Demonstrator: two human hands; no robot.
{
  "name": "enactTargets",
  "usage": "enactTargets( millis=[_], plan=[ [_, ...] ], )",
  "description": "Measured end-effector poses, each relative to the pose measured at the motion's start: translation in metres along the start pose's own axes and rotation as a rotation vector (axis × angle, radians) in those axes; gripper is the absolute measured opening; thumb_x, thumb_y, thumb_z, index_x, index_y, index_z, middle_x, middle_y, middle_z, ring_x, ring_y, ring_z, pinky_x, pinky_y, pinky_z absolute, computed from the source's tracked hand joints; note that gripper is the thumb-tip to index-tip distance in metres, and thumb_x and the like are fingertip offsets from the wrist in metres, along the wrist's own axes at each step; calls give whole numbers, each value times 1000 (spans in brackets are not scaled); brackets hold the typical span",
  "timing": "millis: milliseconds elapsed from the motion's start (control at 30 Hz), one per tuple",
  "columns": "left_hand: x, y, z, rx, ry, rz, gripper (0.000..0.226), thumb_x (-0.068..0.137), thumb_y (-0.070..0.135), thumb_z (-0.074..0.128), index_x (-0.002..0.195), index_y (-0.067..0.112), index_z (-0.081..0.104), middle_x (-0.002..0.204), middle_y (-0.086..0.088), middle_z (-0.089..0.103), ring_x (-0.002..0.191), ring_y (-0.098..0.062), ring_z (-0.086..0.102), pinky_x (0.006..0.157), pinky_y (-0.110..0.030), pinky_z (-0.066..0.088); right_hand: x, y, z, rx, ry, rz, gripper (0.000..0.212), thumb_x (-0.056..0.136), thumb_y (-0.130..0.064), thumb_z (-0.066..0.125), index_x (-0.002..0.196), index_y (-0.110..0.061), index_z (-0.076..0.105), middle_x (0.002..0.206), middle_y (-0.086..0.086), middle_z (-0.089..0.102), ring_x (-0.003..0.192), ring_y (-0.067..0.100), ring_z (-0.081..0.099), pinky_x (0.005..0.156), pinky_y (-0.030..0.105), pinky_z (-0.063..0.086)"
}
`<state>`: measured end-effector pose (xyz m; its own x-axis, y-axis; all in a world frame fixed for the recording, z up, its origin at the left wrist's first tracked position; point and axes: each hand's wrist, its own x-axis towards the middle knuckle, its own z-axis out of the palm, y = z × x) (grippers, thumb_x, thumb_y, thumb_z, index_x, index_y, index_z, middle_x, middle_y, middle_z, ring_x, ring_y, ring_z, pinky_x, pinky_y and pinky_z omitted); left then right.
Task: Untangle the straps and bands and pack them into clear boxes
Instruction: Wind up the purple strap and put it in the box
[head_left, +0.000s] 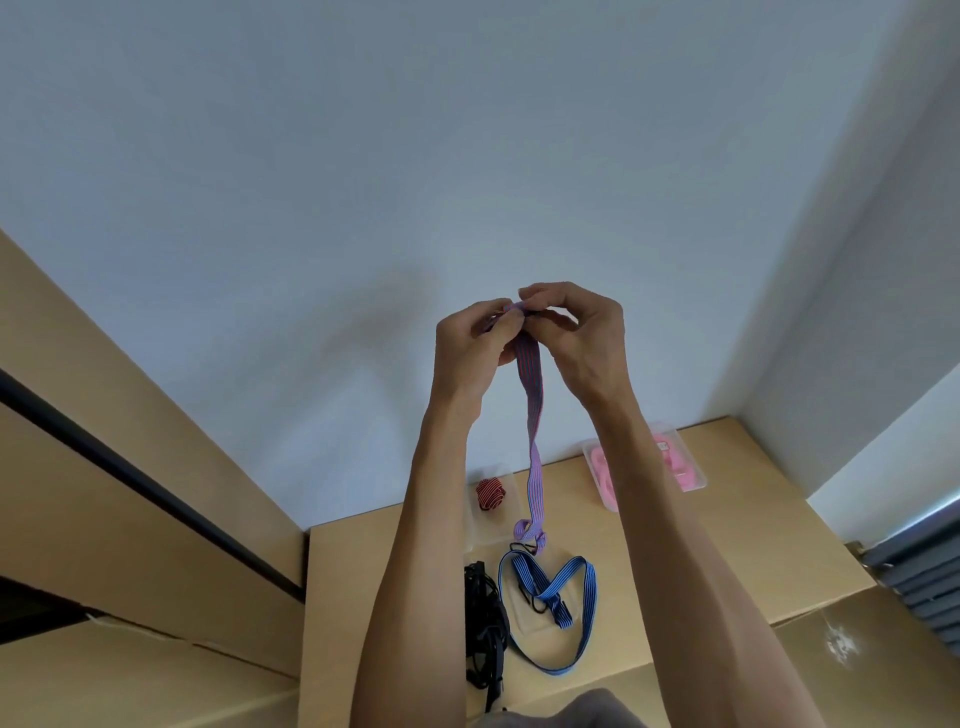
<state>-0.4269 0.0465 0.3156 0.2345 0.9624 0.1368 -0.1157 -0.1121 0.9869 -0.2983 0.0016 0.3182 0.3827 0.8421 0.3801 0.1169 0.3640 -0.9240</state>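
Note:
Both hands are raised in front of the wall, pinching the top end of a purple striped strap (533, 415). My left hand (475, 345) and my right hand (576, 340) meet fingertip to fingertip there. The strap hangs straight down and its lower end curls just above the table, by a black hook. Below it a blue striped strap (550, 597) lies in a loose loop on the table. A rolled red striped band (490, 492) sits in a clear box (511, 530). A black strap bundle (485, 634) lies to the left of the blue one.
A clear box with pink bands (680, 467) stands at the back right of the wooden table (727, 545). A wooden cabinet (130, 493) rises on the left. The white wall stands close behind, with a grey radiator (924, 582) at the right.

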Motion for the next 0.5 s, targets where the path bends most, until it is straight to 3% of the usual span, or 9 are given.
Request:
enactTargets(
  millis=[67,167,233,333,500],
  plan=[
    [-1,-1,0,-18,26,23,24,87,-4,69,103,14,73,90,-11,72,83,-20,71,80,-34,61,-3,0,-3,20,-12,6,19,78,1,62,86,-8,76,101,5,75,103,17,70,85,29,56],
    [-2,-4,-2,36,52,62,42,75,-11,74,108,15,66,91,-6,75,81,-16,70,82,-32,59,-6,4,-6,42,-26,104,25,84,-11,62,107,-11,71,101,7,75,97,20,71,83,31,58],
    [-4,-6,-1,81,35,89,44,71,-9,78,106,12,63,90,-7,74,80,-18,70,81,-36,59,-7,7,-6,-12,-36,126,22,90,-18,67,111,-12,70,95,6,76,86,16,72,75,29,58],
    [-7,-9,-1,165,34,183,34,70,-2,81,99,7,68,88,-2,74,82,-18,71,78,-38,60,-7,7,-7,-63,-68,94,13,92,-12,68,100,-6,76,85,6,75,73,10,68,68,23,51],
    [-9,-12,-4,102,51,69,34,71,14,82,101,20,70,96,1,74,78,-8,72,72,-22,55,-6,3,-10,9,-44,76,20,89,-10,71,106,-1,74,94,18,75,87,33,71,81,42,58]
  ],
)
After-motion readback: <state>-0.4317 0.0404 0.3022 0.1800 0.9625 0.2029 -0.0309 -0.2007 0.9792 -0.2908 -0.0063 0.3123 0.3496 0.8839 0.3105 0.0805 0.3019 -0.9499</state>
